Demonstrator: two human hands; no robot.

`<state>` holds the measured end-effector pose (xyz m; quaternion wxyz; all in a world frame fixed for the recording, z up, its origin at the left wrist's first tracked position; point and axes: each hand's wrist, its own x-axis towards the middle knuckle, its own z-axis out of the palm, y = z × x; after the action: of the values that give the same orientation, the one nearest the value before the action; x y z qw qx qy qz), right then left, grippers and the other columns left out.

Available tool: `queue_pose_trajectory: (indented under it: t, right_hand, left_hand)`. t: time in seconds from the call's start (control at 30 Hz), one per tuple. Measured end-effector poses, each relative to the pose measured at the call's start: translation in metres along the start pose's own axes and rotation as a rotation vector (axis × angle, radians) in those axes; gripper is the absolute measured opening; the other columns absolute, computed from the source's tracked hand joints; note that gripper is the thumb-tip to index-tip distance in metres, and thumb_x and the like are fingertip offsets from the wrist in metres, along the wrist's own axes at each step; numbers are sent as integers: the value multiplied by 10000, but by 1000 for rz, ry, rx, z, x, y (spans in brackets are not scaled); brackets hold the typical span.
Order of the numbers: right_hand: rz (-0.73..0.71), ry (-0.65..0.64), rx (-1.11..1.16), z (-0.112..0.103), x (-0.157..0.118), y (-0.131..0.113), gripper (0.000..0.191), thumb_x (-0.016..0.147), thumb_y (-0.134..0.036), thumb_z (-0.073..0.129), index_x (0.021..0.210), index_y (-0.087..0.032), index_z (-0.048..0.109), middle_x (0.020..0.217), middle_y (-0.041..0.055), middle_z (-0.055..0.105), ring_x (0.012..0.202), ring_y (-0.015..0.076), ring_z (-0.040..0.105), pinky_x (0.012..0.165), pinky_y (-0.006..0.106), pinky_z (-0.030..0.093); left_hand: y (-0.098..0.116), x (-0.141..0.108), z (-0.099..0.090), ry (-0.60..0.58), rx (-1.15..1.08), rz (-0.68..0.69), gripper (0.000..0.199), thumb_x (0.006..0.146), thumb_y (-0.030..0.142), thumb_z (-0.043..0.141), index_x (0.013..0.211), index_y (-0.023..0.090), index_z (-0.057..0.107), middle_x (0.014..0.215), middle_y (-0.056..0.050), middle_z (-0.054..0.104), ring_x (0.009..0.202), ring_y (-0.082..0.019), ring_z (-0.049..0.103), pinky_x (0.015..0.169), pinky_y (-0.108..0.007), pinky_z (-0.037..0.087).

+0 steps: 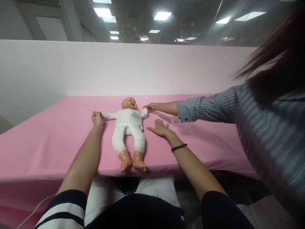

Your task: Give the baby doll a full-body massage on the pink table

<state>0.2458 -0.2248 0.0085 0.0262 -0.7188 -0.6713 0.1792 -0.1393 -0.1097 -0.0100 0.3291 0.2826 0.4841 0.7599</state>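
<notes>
A baby doll [129, 118] in a white suit lies on its back on the pink-covered table [71, 127], head toward the wall and bare feet at the front edge. My left hand [97, 118] is closed around the doll's hand at the left, with that doll arm stretched out sideways. To the right of the doll, my right hand [160, 128] rests palm down on the cloth with its fingers spread, not touching the doll. Another person's hand [150, 107] holds the doll's other hand.
At the right a person in a striped shirt [214, 105] leans over the table, one arm reaching across above my right hand. A small round pale object [175, 119] lies by that cuff. A white wall [143, 70] stands behind the table. A thin cable [35, 210] hangs at the lower left.
</notes>
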Motion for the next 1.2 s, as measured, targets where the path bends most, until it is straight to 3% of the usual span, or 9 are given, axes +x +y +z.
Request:
queue_pose_trajectory:
  t: [0.27, 0.4, 0.53, 0.63, 0.73, 0.9, 1.0, 1.17, 1.2]
  right_hand:
    - [-1, 6, 12, 3, 8, 0, 1157, 902, -874, 367, 1707, -108, 45, 1768, 177, -42, 1648, 368, -58, 1285, 669, 28]
    - [-28, 13, 42, 3, 12, -1, 1191, 881, -868, 444, 1701, -75, 103, 1761, 207, 5, 1637, 431, -14, 1270, 717, 53]
    - [-241, 167, 198, -17, 27, 5, 1096, 783, -793, 679, 1610, -122, 419, 1660, 247, 381, 1551, 512, 302, 1220, 708, 292]
    - [-484, 169, 271, -36, 41, 14, 682, 821, -633, 693, 1352, -205, 680, 1396, 136, 682, 1339, 357, 614, 1140, 501, 491]
    - [-654, 148, 286, -39, 46, 21, 506, 834, -559, 649, 1187, -210, 747, 1247, 105, 752, 1177, 294, 701, 1059, 443, 548]
    - [-531, 289, 292, -43, 46, 8, 704, 794, -619, 747, 1387, -253, 656, 1398, 105, 683, 1284, 351, 638, 1098, 476, 523]
    - [-519, 238, 301, -52, 47, -3, 777, 861, -709, 647, 1437, -189, 619, 1409, 160, 669, 1330, 389, 595, 1126, 558, 488]
    - [-240, 176, 216, -16, 27, 5, 1166, 786, -794, 712, 1632, -74, 357, 1669, 315, 311, 1558, 573, 194, 1184, 807, 158]
    - [-161, 103, 150, -6, 23, 8, 1189, 819, -839, 627, 1673, -96, 261, 1723, 281, 189, 1600, 527, 102, 1212, 785, 91]
  left_hand:
    - [-4, 5, 3, 24, 22, -19, 265, 770, 146, 639, 748, 224, 386, 684, 73, 417, 588, -84, 429, 570, -206, 399]
    - [-6, 12, 3, 31, 32, -38, 248, 762, 152, 643, 782, 225, 406, 706, 70, 449, 611, -82, 459, 594, -201, 419]
    - [-5, 15, 6, 35, 31, -39, 256, 754, 159, 653, 784, 224, 407, 705, 71, 447, 610, -79, 459, 596, -194, 427]
    - [-5, 13, 9, 37, 27, -34, 248, 759, 148, 637, 767, 223, 400, 703, 65, 445, 605, -80, 455, 583, -193, 420]
    - [-4, 10, 12, 34, 29, -25, 253, 759, 125, 612, 743, 223, 380, 687, 62, 424, 600, -84, 439, 567, -192, 405]
    - [-4, 9, 13, 35, 19, -25, 280, 752, 143, 639, 744, 228, 373, 673, 67, 412, 588, -84, 425, 549, -189, 396]
    - [-6, 9, 12, 22, 15, -11, 302, 752, 161, 653, 733, 229, 359, 666, 70, 395, 581, -82, 419, 545, -187, 383]
    - [-11, 7, 11, 16, 12, -10, 306, 753, 152, 639, 728, 228, 343, 671, 72, 384, 579, -78, 404, 554, -192, 379]
    - [-11, 7, 11, 11, 10, -8, 308, 755, 157, 644, 732, 228, 345, 674, 72, 390, 584, -78, 409, 559, -191, 382]
